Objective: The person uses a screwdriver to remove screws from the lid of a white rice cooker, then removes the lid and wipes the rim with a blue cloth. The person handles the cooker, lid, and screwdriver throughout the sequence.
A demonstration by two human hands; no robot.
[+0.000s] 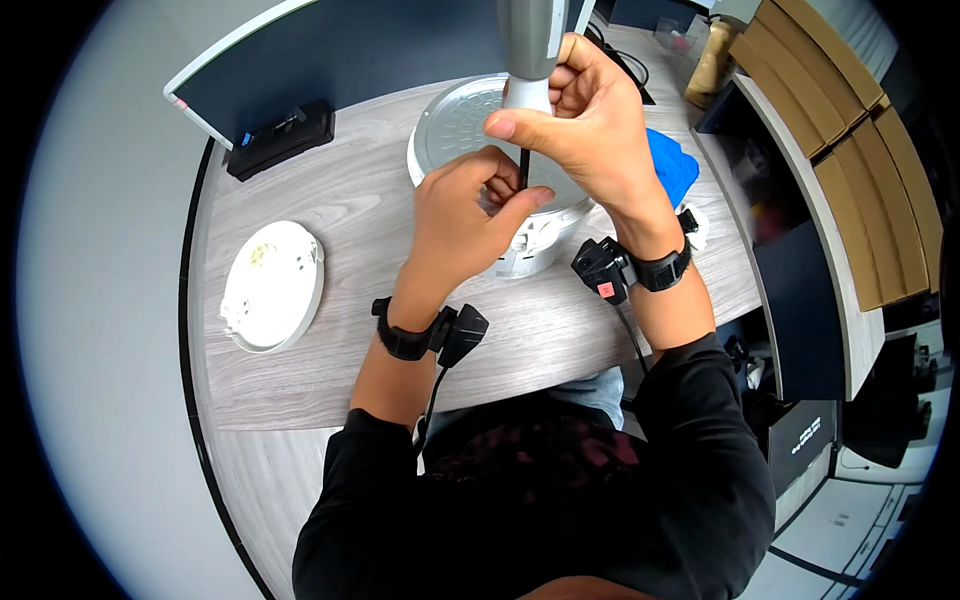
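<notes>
A grey-and-white screwdriver [530,50] stands upright with its dark shaft pointing down; the upper end of its handle runs out of view. My right hand [605,130] is wrapped round the white lower part of the handle. Lower down, my left hand [460,215] closes its thumb and fingers about the shaft near the tip. Whether a screw sits between those fingertips is hidden. Beneath both hands is a round white housing [520,263] with a silver-grey patterned metal plate [455,125] on top, partly covered by my hands.
A round white cover [275,285] lies on the wood-grain desk [350,220] at left. Behind are a monitor [400,45] and a black case [282,138]. Blue cloth [672,168] lies right of the housing; a shelf unit [815,220] and cardboard boxes [860,190] stand farther right.
</notes>
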